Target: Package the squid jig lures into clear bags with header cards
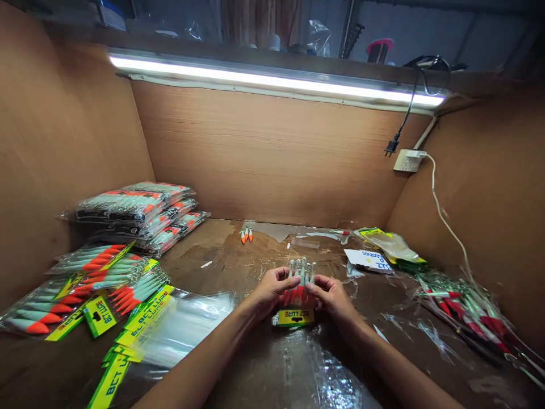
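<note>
"What's closest to us?"

"The bare forearms [200, 355], one on each side of the near end of the row of lures [301, 286]."

"And the fingers?"

"Narrow, on the row itself. The left hand [276, 288] pinches its left edge, thumb uppermost; the right hand [331, 295] does likewise at the right edge. I can't tell how hard they press, since the fingertips beneath are hidden."

"How would it handle?"

"Light, I'd guess. Each body looks stiff and smooth, so the lures could roll or slip past each other. I'd squeeze from both sides at mid-body, much as these thumbs do, and avoid the crown-like tips at the far end; they look like hooks and may prick or snag."

"What's at the near end?"

"A yellow card [297, 316], by the red tips. It seems thin and bendable. Whether clear film joins it to the row, I can't tell."

"Farther out?"

"Left of the row, clear bags [187, 332] with yellow headers, probably floppy and slippery. Beyond those, stacked packs [140, 211]. Right of the row, a heap of loose lures [472, 309] that could tangle. Past its far end, three small lures [247, 234]."
</note>
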Action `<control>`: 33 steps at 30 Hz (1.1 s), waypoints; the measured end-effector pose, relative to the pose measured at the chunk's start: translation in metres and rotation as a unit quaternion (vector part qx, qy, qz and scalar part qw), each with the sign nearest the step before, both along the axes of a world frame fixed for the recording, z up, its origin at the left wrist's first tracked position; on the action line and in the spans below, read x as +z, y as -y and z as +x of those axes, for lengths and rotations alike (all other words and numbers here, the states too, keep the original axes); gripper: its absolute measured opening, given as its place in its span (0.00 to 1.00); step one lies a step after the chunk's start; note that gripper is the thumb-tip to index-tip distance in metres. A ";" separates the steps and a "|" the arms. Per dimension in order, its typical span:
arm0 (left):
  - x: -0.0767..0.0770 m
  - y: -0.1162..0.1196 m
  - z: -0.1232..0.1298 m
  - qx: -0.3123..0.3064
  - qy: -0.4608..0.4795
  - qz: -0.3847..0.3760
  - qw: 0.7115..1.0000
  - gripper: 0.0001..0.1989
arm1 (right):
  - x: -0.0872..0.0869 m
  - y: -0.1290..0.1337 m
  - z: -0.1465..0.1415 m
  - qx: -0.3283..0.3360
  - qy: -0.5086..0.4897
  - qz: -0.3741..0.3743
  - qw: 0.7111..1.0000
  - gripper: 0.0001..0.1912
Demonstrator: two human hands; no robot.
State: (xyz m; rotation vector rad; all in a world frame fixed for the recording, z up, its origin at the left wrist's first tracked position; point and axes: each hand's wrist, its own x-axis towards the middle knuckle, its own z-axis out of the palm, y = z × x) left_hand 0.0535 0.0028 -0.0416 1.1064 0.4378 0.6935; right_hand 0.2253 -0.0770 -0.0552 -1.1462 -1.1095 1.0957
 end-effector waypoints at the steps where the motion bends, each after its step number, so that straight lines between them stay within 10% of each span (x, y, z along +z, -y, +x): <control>1: -0.001 0.000 0.000 0.001 -0.010 0.022 1.000 0.22 | 0.000 0.000 0.000 -0.001 0.003 0.004 1.000 0.22; 14: -0.008 0.008 0.013 0.106 -0.114 0.131 0.979 0.12 | 0.001 0.005 -0.011 -0.033 0.071 0.043 0.996 0.15; 25: -0.009 0.006 0.007 0.043 -0.051 0.081 0.994 0.23 | -0.004 -0.001 -0.001 -0.098 0.115 0.056 0.987 0.14; 30: -0.011 0.007 0.008 0.037 -0.067 0.077 0.994 0.23 | 0.024 0.010 0.012 -0.224 0.315 0.184 0.904 0.25; 33: -0.011 0.009 0.009 0.027 -0.088 0.120 0.988 0.21 | 0.044 0.016 0.017 -0.175 0.390 0.246 0.870 0.18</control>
